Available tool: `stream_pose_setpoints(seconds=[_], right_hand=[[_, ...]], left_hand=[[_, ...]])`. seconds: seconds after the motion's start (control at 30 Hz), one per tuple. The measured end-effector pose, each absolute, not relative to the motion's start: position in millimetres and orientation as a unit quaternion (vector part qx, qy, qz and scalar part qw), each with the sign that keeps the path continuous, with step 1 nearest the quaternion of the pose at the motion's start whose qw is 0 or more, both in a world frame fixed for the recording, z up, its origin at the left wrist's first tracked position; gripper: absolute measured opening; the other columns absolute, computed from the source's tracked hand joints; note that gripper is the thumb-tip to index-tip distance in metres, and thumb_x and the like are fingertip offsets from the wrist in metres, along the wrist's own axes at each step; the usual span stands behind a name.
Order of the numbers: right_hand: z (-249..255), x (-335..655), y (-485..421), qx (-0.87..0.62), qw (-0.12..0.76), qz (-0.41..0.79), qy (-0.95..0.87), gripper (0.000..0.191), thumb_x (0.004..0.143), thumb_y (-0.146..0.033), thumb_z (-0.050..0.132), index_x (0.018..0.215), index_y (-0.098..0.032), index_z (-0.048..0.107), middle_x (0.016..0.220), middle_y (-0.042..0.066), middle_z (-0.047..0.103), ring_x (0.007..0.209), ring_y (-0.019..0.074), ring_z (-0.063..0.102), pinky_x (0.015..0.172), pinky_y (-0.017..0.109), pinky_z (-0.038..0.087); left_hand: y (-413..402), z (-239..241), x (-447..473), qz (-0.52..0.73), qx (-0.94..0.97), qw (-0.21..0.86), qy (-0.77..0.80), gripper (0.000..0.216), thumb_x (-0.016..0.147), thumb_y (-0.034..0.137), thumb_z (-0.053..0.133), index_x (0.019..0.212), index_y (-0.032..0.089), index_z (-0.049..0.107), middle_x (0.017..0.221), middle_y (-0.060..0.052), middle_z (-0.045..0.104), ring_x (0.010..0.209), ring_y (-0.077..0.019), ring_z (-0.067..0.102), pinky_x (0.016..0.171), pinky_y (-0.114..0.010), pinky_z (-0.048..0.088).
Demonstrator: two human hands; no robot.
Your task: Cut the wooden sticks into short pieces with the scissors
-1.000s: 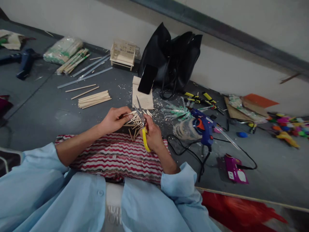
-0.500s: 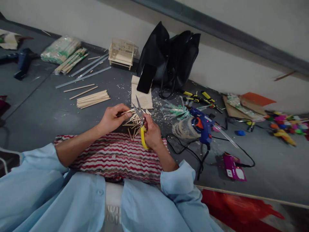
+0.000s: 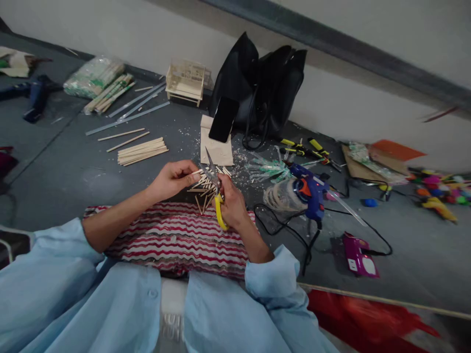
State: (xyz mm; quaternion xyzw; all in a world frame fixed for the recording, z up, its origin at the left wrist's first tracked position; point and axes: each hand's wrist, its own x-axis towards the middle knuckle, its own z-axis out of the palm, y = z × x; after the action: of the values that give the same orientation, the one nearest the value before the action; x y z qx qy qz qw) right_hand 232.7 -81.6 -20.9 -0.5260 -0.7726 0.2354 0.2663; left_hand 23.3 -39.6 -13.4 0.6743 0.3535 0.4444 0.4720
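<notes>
My right hand (image 3: 232, 202) is closed around the yellow handles of a pair of scissors (image 3: 220, 212), whose blades point away from me and to the left. My left hand (image 3: 173, 180) pinches a thin wooden stick (image 3: 197, 172), its tip close to the blades. Below the scissors lies a loose pile of short cut sticks (image 3: 201, 190). A row of longer wooden sticks (image 3: 143, 151) rests to the left of my hands. Just beyond the blades, a beige paper sheet (image 3: 217, 155) lies under a black phone (image 3: 223, 119).
A striped cushion (image 3: 176, 240) lies beneath my forearms. To the right, a blue glue gun (image 3: 312, 193) rests against a clear jar (image 3: 285, 195), its black cord trailing. A black bag (image 3: 257, 88) and a small wooden model (image 3: 186, 83) stand at the back, near plastic-wrapped sticks (image 3: 93, 76).
My left hand has shifted slightly, and less of the stick shows past its fingers. The scissors have narrowed, their blades now closer together. The things on the table stay put.
</notes>
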Motion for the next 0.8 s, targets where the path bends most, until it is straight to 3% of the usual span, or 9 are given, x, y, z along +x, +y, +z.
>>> stream_pose_setpoints(seconds=[0.23, 0.47, 0.63, 0.8], right_hand=[[-20.6, 230.4, -83.8, -0.528, 0.257, 0.236, -0.774, 0.056, 0.069, -0.017, 0.052, 0.124, -0.019, 0.049, 0.096, 0.006, 0.066, 0.08, 0.0202, 0.058, 0.074, 0.03, 0.048], [-22.3, 227.8, -84.5, -0.567, 0.237, 0.206, -0.761, 0.055, 0.067, -0.017, 0.053, 0.122, -0.02, 0.051, 0.085, 0.002, 0.064, 0.072, 0.0188, 0.057, 0.065, 0.027, 0.044], [-23.1, 229.7, -81.9, -0.557, 0.25, 0.21, -0.764, 0.056, 0.068, -0.017, 0.053, 0.124, -0.021, 0.05, 0.093, 0.004, 0.065, 0.079, 0.0198, 0.059, 0.073, 0.029, 0.047], [-26.2, 232.1, -80.9, -0.527, 0.257, 0.202, -0.785, 0.065, 0.066, -0.014, 0.053, 0.131, -0.019, 0.046, 0.112, 0.01, 0.062, 0.096, 0.0231, 0.059, 0.085, 0.035, 0.049]], left_hand=[[-36.7, -16.1, 19.0, 0.428, 0.661, 0.521, 0.328, 0.035, 0.084, 0.046, 0.066, 0.073, 0.013, 0.061, 0.059, 0.003, 0.053, 0.052, -0.006, 0.042, 0.048, -0.017, 0.033], [-35.8, -18.0, 16.1, 0.406, 0.686, 0.48, 0.366, 0.035, 0.087, 0.046, 0.062, 0.078, 0.013, 0.061, 0.057, 0.002, 0.056, 0.051, -0.0069, 0.045, 0.049, -0.018, 0.033], [-36.0, -13.7, 16.3, 0.411, 0.687, 0.478, 0.362, 0.035, 0.086, 0.046, 0.062, 0.074, 0.013, 0.06, 0.056, 0.003, 0.052, 0.051, -0.0066, 0.042, 0.049, -0.018, 0.032], [-35.3, -11.7, 16.5, 0.378, 0.641, 0.578, 0.335, 0.039, 0.081, 0.049, 0.067, 0.072, 0.012, 0.059, 0.056, 0.003, 0.046, 0.05, -0.0059, 0.038, 0.046, -0.018, 0.028]])
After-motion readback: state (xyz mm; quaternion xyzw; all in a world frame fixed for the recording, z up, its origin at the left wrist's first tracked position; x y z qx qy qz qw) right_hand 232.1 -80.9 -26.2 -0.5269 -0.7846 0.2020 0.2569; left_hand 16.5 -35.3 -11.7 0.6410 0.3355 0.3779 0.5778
